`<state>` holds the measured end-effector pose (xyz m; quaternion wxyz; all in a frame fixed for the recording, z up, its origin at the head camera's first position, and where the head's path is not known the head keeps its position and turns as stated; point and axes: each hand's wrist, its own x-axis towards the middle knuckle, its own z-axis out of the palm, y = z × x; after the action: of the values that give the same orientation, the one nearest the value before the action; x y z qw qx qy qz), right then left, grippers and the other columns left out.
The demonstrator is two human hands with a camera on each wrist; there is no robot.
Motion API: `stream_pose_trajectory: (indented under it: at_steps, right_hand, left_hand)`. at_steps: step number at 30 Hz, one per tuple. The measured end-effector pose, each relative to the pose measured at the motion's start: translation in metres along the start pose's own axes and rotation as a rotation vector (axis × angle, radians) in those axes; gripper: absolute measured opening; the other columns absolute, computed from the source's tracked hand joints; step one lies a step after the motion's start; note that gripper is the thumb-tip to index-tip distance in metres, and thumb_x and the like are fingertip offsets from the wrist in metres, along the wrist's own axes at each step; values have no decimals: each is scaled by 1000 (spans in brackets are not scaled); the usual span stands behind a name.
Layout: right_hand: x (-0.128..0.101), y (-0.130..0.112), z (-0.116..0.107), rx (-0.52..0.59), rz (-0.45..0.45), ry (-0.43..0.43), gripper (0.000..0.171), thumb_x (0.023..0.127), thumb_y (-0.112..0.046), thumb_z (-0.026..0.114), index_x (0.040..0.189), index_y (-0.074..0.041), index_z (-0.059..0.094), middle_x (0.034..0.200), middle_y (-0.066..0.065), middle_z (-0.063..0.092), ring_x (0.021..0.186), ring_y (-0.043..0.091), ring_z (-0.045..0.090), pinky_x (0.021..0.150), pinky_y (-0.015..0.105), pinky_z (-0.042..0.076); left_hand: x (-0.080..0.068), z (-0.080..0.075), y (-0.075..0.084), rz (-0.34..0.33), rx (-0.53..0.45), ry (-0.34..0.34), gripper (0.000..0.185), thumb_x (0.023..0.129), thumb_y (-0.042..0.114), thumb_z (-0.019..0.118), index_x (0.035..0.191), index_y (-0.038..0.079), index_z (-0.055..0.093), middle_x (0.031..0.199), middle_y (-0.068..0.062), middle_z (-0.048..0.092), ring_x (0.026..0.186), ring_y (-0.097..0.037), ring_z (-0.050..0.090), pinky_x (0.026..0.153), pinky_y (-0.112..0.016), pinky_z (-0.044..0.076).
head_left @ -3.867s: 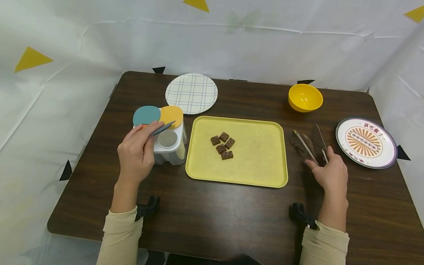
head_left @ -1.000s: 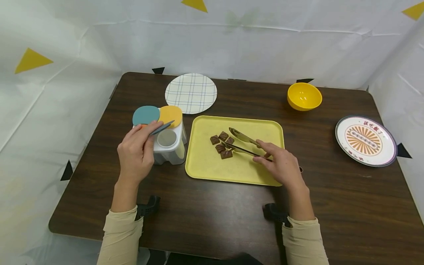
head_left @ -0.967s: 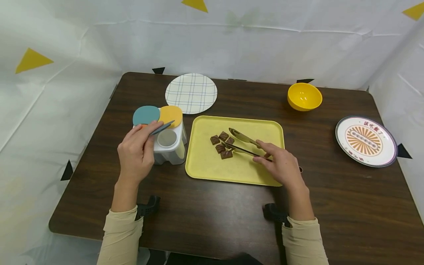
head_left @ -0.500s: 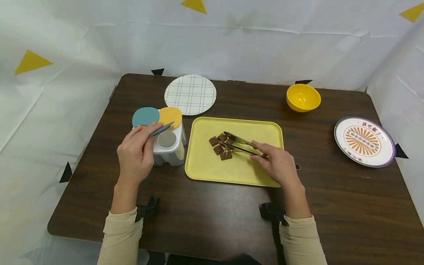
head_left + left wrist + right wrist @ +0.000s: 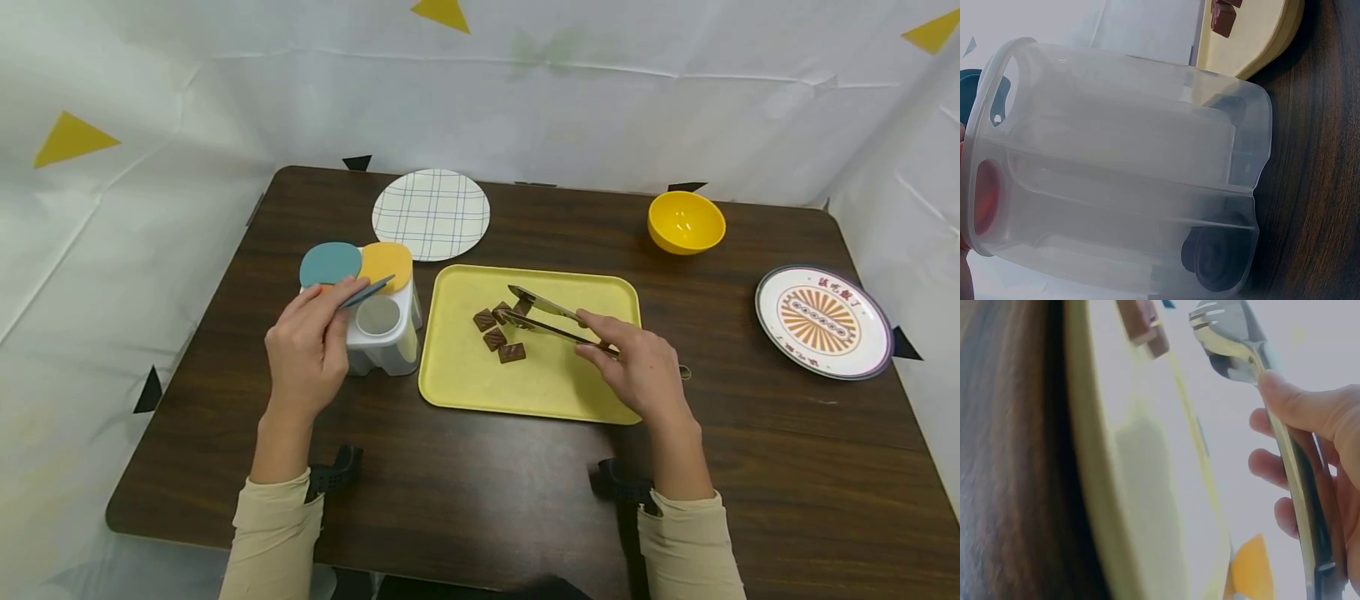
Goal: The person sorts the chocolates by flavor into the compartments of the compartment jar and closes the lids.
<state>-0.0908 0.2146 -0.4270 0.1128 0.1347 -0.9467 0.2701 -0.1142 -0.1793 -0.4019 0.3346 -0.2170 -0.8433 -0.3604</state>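
Right hand (image 5: pixel 641 375) gripped the tongs (image 5: pixel 551 318) in the head view, and the tips of the tongs were closed on one chocolate (image 5: pixel 521 307) just above the tray (image 5: pixel 592 387). Four more chocolates (image 5: pixel 495 332) lay on the tray beside it. The left hand (image 5: pixel 307 354) pinched a grey lid (image 5: pixel 367 291) that was lifted over the open hole of the container (image 5: pixel 382 337), left of the tray. Further away stood a checked plate (image 5: pixel 431 212), a yellow bowl (image 5: pixel 686 222) and a patterned plate (image 5: pixel 822 321), all on the table (image 5: pixel 480 500).

From the left wrist view the container (image 5: pixel 1122 169) filled almost the whole picture. It was clear plastic and looked empty inside, which the head view did not show. The tray edge (image 5: pixel 1272 37) was behind it.

From the right wrist view the fingers (image 5: pixel 1300 403) were curled round the tongs (image 5: pixel 1254 369), and the toothed tip was visible. Whether it held the chocolate (image 5: pixel 1144 325) could not be told there.
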Motion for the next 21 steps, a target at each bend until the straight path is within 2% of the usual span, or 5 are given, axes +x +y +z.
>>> stream_pose_trajectory:
  at_steps: [2, 8, 14, 21]
  right_hand:
    - [2, -5, -3, 15, -42, 28, 50, 84, -25, 78, 132, -20, 65, 119, -2, 69, 61, 12, 57, 52, 32, 40]
    - [10, -28, -7, 63, -178, 76, 52, 81, -22, 80, 132, -19, 65, 119, -3, 70, 75, 12, 67, 52, 31, 47]
    - [19, -56, -5, 130, -315, 106, 54, 79, -20, 82, 130, -17, 67, 120, -1, 69, 88, 17, 69, 63, 33, 52]
    - [30, -80, -5, 143, -387, 113, 53, 79, -22, 82, 129, -18, 67, 122, -4, 68, 92, 16, 69, 62, 33, 51]
  left_hand:
    - [0, 0, 0, -1, 0, -1, 32, 100, 14, 48, 121, 7, 70, 116, -5, 71, 110, -24, 66, 106, -47, 40]
    - [1, 0, 0, -9, 4, -2, 32, 99, 12, 48, 121, 7, 70, 116, -6, 71, 109, -24, 66, 106, -46, 40]
    - [0, 0, 0, -21, 9, -1, 31, 99, 11, 48, 121, 7, 70, 116, -7, 71, 109, -24, 66, 106, -45, 40]
    - [0, 1, 0, -9, 7, 21, 31, 98, 9, 49, 120, 7, 71, 115, -7, 71, 103, -26, 68, 105, -45, 42]
